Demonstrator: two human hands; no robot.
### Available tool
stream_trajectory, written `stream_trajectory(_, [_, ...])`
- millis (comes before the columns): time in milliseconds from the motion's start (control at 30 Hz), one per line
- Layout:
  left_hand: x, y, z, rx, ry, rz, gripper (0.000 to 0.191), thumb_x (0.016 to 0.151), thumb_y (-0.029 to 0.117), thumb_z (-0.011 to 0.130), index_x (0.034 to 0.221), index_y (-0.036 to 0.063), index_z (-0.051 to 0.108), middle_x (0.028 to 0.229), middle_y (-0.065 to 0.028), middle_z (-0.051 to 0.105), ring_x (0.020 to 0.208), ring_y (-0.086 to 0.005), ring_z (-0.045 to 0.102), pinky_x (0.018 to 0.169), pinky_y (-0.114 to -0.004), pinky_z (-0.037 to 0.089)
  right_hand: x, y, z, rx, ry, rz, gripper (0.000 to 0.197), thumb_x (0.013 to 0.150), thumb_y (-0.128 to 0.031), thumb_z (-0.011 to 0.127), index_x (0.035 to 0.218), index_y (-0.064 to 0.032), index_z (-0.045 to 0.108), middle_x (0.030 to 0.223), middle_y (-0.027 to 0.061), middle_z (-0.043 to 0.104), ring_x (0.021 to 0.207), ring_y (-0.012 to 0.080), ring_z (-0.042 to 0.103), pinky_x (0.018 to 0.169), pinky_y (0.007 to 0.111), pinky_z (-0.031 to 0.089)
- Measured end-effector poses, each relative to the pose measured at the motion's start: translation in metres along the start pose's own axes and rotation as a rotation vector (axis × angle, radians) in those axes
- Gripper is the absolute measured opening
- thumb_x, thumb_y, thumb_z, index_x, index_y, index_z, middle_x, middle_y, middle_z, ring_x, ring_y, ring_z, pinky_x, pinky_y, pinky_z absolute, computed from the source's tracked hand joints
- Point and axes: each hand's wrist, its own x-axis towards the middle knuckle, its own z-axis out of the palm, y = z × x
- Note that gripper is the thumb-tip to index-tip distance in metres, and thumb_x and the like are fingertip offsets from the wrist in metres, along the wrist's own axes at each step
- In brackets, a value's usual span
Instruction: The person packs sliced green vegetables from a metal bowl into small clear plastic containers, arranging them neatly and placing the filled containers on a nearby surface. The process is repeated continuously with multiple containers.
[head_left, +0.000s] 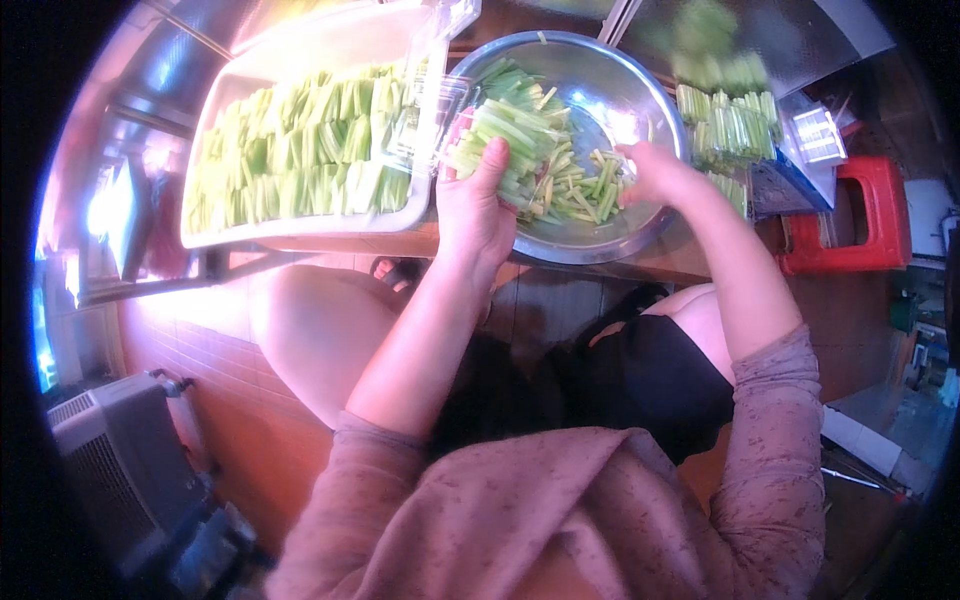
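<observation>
My left hand (480, 199) grips a bunch of cut celery sticks (510, 135) above the left side of a wide stainless steel bowl (555, 251). Something clear and shiny edges this bunch, but I cannot tell whether it is a plastic box. Loose celery pieces (581, 187) lie across the bottom of the bowl. Over the bowl's right side, my right hand (656, 176) has its fingers spread, the tips close to those pieces and nothing seen between them. Left of the bowl, a white tub (196, 217) holds rows of upright celery sticks (300, 142).
Clear plastic boxes (431, 124) stand between tub and bowl. Packed celery bundles (727, 120) are stacked at the right, beside a blue and white carton (795, 176) and a red plastic jug (889, 217). A grey radiator-like unit (120, 457) stands at lower left.
</observation>
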Motion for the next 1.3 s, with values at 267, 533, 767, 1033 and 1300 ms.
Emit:
stream_trajectory(267, [-0.007, 0.012, 0.003, -0.037, -0.004, -0.063, 0.053, 0.087, 0.011, 0.070, 0.133, 0.0056, 0.045, 0.125, -0.0110, 0.057, 0.114, -0.0261, 0.056, 0.098, -0.043, 0.048, 0.034, 0.013, 0.057, -0.173, 0.172, -0.136, 0.083, 0.064, -0.011, 0.078, 0.139, -0.0091, 0.042, 0.136, 0.0167, 0.042, 0.130, 0.0306, 0.041, 0.106, 0.039, 0.039])
stream_trajectory(533, [-0.003, 0.014, -0.003, -0.053, -0.049, -0.063, 0.049, 0.088, 0.012, 0.069, 0.132, 0.0077, 0.046, 0.126, -0.0097, 0.057, 0.115, -0.0246, 0.056, 0.098, -0.042, 0.047, 0.033, -0.011, 0.065, -0.382, -0.065, -0.177, 0.058, 0.075, -0.026, 0.071, 0.124, -0.0032, 0.051, 0.122, 0.0153, 0.058, 0.115, 0.0319, 0.054, 0.101, 0.041, 0.041])
stream_trajectory(767, [0.001, 0.015, -0.010, -0.098, -0.010, -0.137, 0.054, 0.095, 0.051, 0.050, 0.134, 0.0146, 0.046, 0.134, -0.0074, 0.051, 0.125, -0.0285, 0.048, 0.100, -0.054, 0.042, 0.007, -0.023, 0.025, -0.397, -0.097, -0.071, 0.038, 0.084, -0.025, 0.064, 0.116, -0.0062, 0.057, 0.111, 0.0146, 0.065, 0.109, 0.0303, 0.059, 0.103, 0.047, 0.034])
stream_trajectory(1033, [-0.002, -0.006, 0.006, -0.097, 0.036, -0.246, 0.061, 0.096, 0.059, 0.037, 0.139, 0.0152, 0.041, 0.140, -0.0094, 0.047, 0.127, -0.0305, 0.047, 0.103, -0.052, 0.039, -0.059, -0.041, -0.044, 0.357, 0.298, -0.317, 0.038, 0.088, -0.029, 0.062, 0.113, -0.0010, 0.053, 0.107, 0.0244, 0.062, 0.100, 0.0377, 0.061, 0.083, 0.043, 0.049])
stream_trajectory(1300, [0.000, -0.032, 0.012, -0.073, -0.031, -0.212, 0.063, 0.096, 0.059, 0.039, 0.141, 0.0162, 0.039, 0.140, -0.0080, 0.048, 0.128, -0.0255, 0.047, 0.106, -0.045, 0.037, -0.051, -0.074, -0.026, 0.144, 0.530, -0.516, 0.061, 0.078, -0.024, 0.075, 0.128, 0.0006, 0.050, 0.123, 0.0205, 0.056, 0.109, 0.0367, 0.058, 0.094, 0.042, 0.047])
